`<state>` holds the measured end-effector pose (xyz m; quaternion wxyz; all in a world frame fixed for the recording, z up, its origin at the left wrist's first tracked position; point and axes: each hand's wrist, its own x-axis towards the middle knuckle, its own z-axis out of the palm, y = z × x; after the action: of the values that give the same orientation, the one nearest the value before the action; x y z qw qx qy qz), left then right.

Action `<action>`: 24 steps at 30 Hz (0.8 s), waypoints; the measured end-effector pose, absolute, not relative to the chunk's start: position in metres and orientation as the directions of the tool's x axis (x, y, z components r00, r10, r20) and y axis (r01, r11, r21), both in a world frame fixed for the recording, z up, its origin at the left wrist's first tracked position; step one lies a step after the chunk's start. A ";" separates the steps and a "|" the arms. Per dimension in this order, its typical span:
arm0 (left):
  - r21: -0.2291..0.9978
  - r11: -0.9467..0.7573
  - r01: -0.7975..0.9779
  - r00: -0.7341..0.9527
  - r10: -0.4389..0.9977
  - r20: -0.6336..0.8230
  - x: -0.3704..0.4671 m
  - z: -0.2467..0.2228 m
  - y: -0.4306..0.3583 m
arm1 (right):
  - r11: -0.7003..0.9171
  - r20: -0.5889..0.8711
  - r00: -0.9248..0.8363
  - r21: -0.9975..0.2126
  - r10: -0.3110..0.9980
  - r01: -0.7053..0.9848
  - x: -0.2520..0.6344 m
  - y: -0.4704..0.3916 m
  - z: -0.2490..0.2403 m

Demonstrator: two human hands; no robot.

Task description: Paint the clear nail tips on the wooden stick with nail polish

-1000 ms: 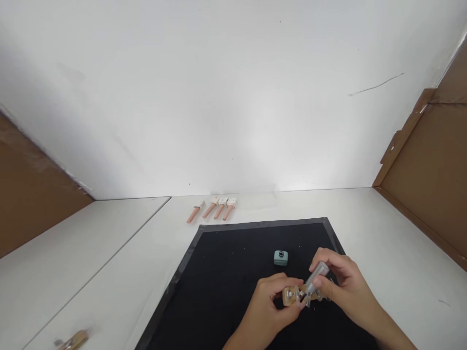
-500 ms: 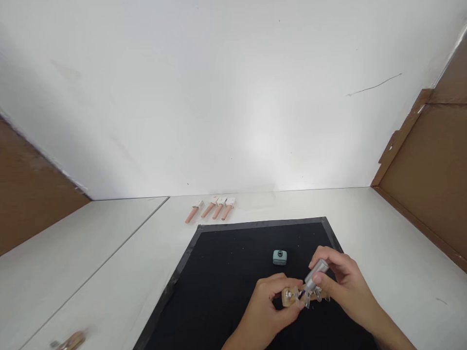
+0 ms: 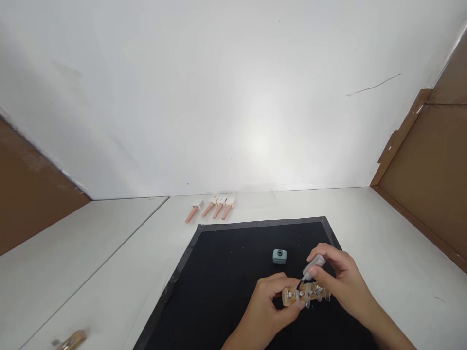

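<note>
My left hand (image 3: 268,306) grips the left end of a small wooden nail-tip holder (image 3: 287,297) between thumb and fingers. Several clear false nail tips (image 3: 308,294) stand along it on shiny metal knobs. A silver-capped nail polish brush (image 3: 314,267) is pinched in my right hand (image 3: 341,279). It tilts down to the left, with its dark bristles at the leftmost nail tips; whether they touch cannot be made out. Behind the hands a teal nail polish bottle (image 3: 279,257) stands uncapped, its dark neck upward.
A black mat (image 3: 226,272) with grey edging lies on the white table (image 3: 109,291). Several nail polish bottles (image 3: 219,209) with long pink caps lie at the back. A blurred wooden piece (image 3: 73,339) is at the lower left. Brown cardboard panels (image 3: 426,194) flank both sides.
The brush has risen slightly and leans more toward the horizontal, its bristles now nearer the far edge of the holder. My left hand and the holder have hardly moved.
</note>
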<state>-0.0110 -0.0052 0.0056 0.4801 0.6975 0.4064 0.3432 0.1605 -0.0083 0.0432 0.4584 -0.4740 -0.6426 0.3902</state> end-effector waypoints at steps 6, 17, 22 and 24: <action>0.950 -0.211 0.228 0.427 0.899 0.097 -0.012 0.005 -0.006 | 0.286 0.267 -0.128 -0.943 0.955 0.169 0.161 -0.009 0.045; 0.935 -0.251 0.251 0.420 0.898 0.128 -0.008 0.006 -0.007 | 0.280 0.234 -0.261 -0.947 0.936 0.156 0.158 -0.012 0.046; 0.926 -0.260 0.275 0.430 0.894 0.123 -0.009 0.007 -0.006 | 0.276 0.223 -0.225 -0.931 0.949 0.241 0.158 -0.011 0.045; 0.922 -0.267 0.281 0.432 0.893 0.127 -0.009 0.007 -0.006 | 0.267 0.215 -0.214 -0.929 0.953 0.255 0.157 -0.011 0.045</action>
<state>-0.0090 -0.0062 0.0067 0.4469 0.7187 0.4082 0.3423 0.1571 -0.0107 0.0453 0.4340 -0.4525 -0.6672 0.4022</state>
